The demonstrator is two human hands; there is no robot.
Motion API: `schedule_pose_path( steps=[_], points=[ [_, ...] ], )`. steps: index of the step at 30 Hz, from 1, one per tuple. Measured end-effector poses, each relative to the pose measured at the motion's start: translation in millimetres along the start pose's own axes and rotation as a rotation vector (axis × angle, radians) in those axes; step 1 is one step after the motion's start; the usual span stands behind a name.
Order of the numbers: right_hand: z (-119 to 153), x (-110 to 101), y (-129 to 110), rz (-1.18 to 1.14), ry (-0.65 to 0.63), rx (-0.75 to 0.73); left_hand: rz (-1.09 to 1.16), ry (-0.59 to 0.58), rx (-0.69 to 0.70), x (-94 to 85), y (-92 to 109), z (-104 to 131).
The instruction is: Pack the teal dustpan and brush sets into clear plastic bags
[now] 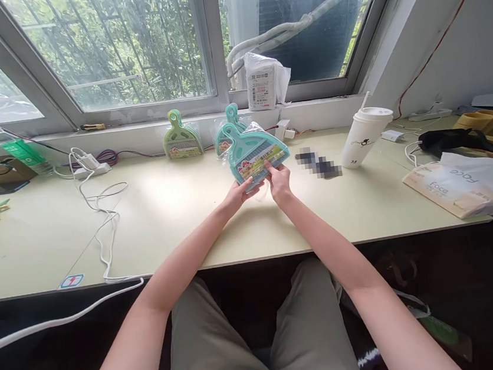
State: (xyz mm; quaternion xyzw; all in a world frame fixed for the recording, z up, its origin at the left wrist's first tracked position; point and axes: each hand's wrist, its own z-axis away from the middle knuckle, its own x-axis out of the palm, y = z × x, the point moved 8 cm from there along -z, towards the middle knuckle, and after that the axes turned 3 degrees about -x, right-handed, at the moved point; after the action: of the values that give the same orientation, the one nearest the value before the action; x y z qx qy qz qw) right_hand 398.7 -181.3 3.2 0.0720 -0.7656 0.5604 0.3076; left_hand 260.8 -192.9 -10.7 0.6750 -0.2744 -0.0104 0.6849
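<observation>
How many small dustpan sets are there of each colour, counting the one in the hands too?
Teal dustpan sets: 2, one held in both the left hand and the right hand as the held teal set, and one leaning teal set behind it at the window ledge.
Green dustpan set: 1, leaning at the ledge.
Total: 3

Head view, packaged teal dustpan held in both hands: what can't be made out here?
- Teal plastic dustpan set in clear wrap: label print too small to read.
- Left hand and right hand: fingertips hidden under the pack.
- Pixelated dark object on the pale desk: blurred, unidentifiable.
- Second teal dustpan: mostly hidden behind the held one.
</observation>
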Motion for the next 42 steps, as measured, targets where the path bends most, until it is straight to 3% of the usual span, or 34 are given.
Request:
schedule_pose_path(
  steps=[2,8,16,20,27,30,34,38,40,42],
  points=[
    [-2,-4,0,-0.011,0.027,0.011,-0.010,0.013,-0.031,1.1,-5,-1],
    [0,6,6,-0.016,-0.062,0.096,-0.007,0.141,0.151,-21.1,20,-3],
    [11,33,6,0.261,-0.516,0.178,0.057,0.415,0.168,-67.4,37,-3],
    [20,40,7,0.559,-0.625,0.035,0.066,0.477,0.182,-81.8,43,-3],
    [40,51,-13,1.155,-0.570,-0.509,0.072,0.499,0.170,-91.2,43,-5],
    [45,55,-15,1.433,-0.573,-0.595,0.074,0.495,0.141,-90.2,43,-4],
    [33,46,-18,1.798,-0.434,-0.583,0.098,0.529,0.138,-93.0,50,2],
    [14,24,-30,1.910,-0.281,-0.522,0.128,0.449,0.051,-94.1,49,2],
    [15,27,-34,1.862,-0.371,-0.646,0.129,0.411,0.001,-94.7,46,1],
    [24,36,-32,1.765,-0.553,-0.816,0.115,0.394,-0.029,-95.6,42,1]
  ],
)
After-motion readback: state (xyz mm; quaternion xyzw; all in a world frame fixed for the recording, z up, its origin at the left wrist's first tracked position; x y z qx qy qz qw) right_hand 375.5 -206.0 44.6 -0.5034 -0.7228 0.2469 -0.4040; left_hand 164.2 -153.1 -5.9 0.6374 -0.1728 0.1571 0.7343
